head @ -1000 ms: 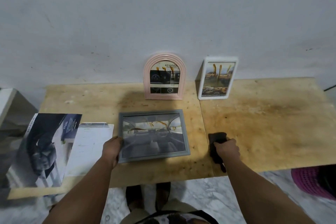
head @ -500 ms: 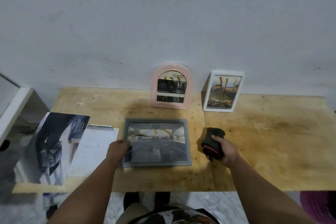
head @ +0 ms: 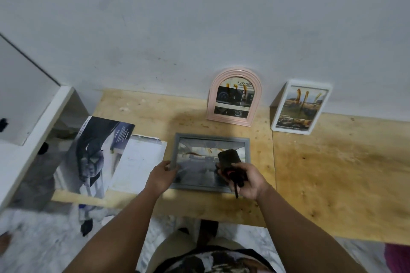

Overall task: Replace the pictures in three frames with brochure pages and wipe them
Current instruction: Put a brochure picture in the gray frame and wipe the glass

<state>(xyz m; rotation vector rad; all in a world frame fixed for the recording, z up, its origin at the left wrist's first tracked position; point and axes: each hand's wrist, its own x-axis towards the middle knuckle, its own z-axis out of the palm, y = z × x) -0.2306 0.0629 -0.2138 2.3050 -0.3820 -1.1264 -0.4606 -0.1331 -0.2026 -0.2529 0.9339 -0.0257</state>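
At lower centre, my left hand [head: 163, 176] gripped the grey frame [head: 211, 163] flat on the table [head: 332, 173], steadying it; my right hand [head: 246, 180], fingers clamped on a dark cloth [head: 228, 159], hovered over its glass, probably to wipe.

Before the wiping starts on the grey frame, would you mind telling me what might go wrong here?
1. The left hand holds only the grey frame's left edge, so a firm wipe with the cloth in the right hand may slide or pivot it.
2. The frame lies near the table's front edge and could be pushed off.
3. The brochure overhangs the left edge and might slip.
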